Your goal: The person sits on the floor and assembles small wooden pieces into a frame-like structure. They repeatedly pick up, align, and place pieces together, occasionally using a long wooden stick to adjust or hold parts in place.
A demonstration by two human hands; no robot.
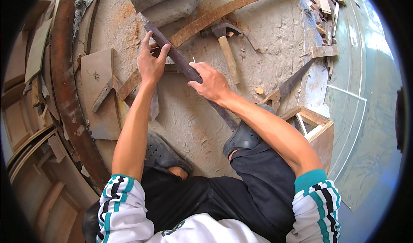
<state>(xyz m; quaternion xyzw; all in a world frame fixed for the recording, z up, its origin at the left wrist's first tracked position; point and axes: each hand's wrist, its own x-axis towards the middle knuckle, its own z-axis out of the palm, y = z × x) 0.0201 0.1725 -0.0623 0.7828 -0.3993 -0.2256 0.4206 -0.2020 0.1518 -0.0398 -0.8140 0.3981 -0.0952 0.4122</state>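
A dark, straight wooden strip slants from the stacked blocks down toward my right shoe. My left hand is closed on its upper part, with the thumb and fingers at opposite edges. Lower down, my right hand grips the strip near its middle, thumb and index finger on either side. A thin white stick pokes up beside the right fingertips; its kind and other end cannot be made out. Under the strip passes a curved brown wooden piece. A claw hammer lies just beyond my right hand.
Grey blocks are stacked at the strip's far end. A handsaw lies to the right, near a small wooden frame box. Boards and a long curved beam line the left. Glass-like sheets stand at right.
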